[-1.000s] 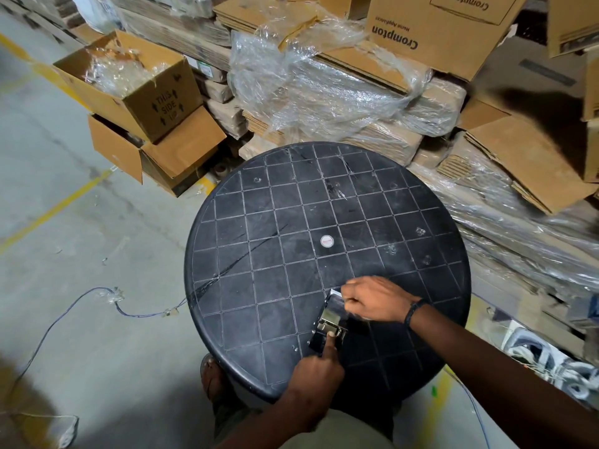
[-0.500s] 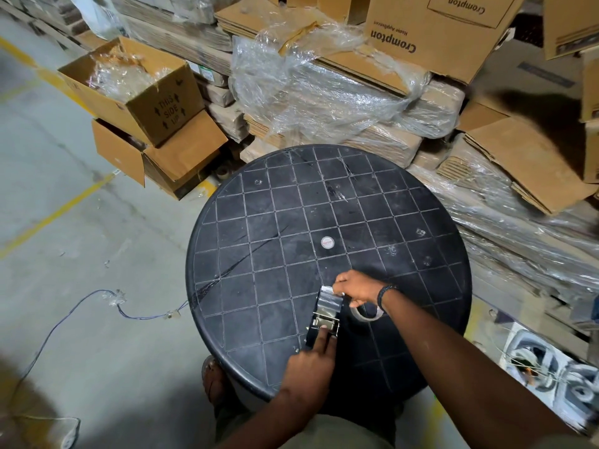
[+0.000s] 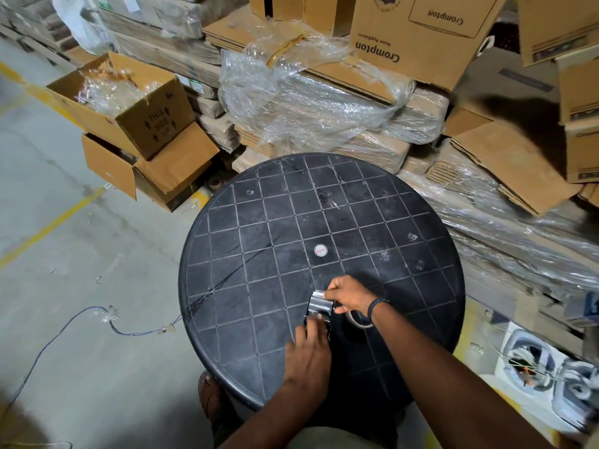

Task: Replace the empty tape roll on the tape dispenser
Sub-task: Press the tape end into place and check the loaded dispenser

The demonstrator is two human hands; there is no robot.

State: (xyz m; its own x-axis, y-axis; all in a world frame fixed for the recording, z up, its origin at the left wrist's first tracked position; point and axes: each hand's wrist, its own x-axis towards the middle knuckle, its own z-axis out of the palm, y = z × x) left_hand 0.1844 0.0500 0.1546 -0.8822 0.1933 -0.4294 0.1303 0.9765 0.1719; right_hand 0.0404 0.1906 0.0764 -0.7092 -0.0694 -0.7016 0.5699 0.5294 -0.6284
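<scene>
The tape dispenser (image 3: 320, 305) lies on the near part of a round black table (image 3: 259, 228), and its shiny metal plate faces up. My right hand (image 3: 348, 294) curls its fingers round the far end of the dispenser at that plate. A pale tape roll ring (image 3: 359, 320) shows just under my right wrist, at the dispenser's right side. My left hand (image 3: 308, 350) lies with fairly straight fingers on the near end of the dispenser and covers its handle. Whether tape is left on the roll cannot be seen.
Cardboard boxes (image 3: 421, 37) and plastic-wrapped stacks (image 3: 311, 102) crowd the far and right sides of the table. An open box (image 3: 129, 105) stands at the far left. A thin cable (image 3: 81, 319) trails over the concrete floor to the left. White packaging (image 3: 534, 364) sits at the lower right.
My right hand has shifted up and left along the dispenser, uncovering the tape roll ring. My left hand has slid forward from a one-finger press to lie over the dispenser's near end.
</scene>
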